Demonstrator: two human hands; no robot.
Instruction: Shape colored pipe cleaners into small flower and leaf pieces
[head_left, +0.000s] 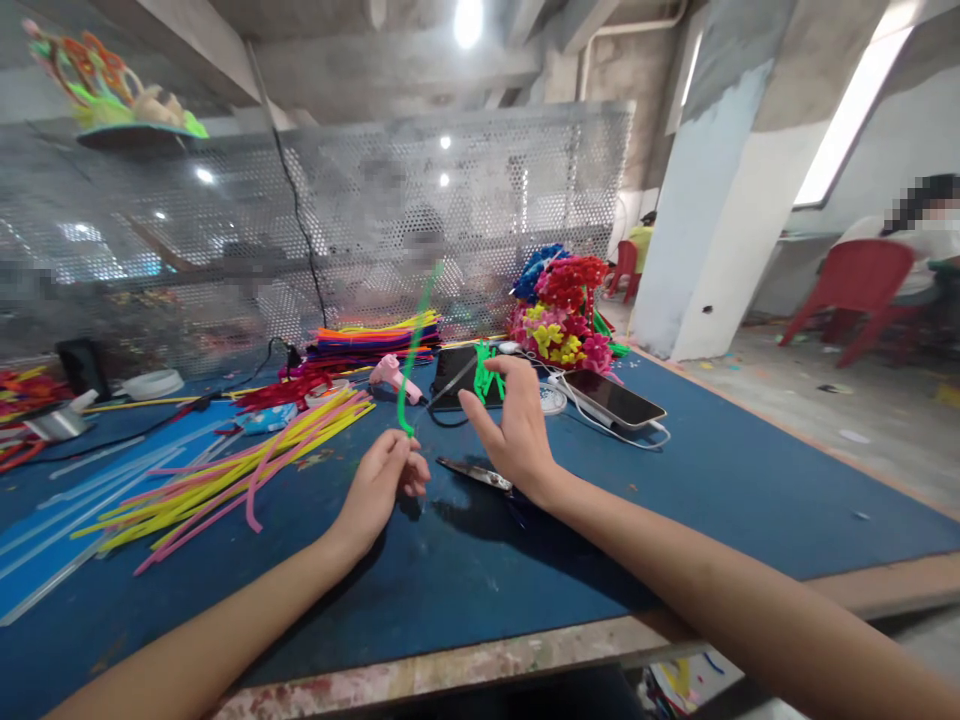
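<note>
My left hand (pixel 382 482) is closed in a pinch on the lower end of a long green pipe cleaner (pixel 416 340) that stands up and curves toward the mesh screen. My right hand (pixel 514 420) is raised just right of it, fingers curled around a small green twisted pipe-cleaner piece (pixel 485 368). Both hands hover over the blue table mat (pixel 712 480). Scissors (pixel 476 473) lie on the mat under my right wrist.
Yellow and pink pipe cleaners (pixel 225 470) lie loose at left, a stacked coloured bundle (pixel 375 340) behind. A pink glue gun (pixel 395 376), a phone (pixel 613 398) on a cable and a bunch of pipe-cleaner flowers (pixel 562 310) sit beyond. A seated person on a red chair (pixel 862 290) is at far right.
</note>
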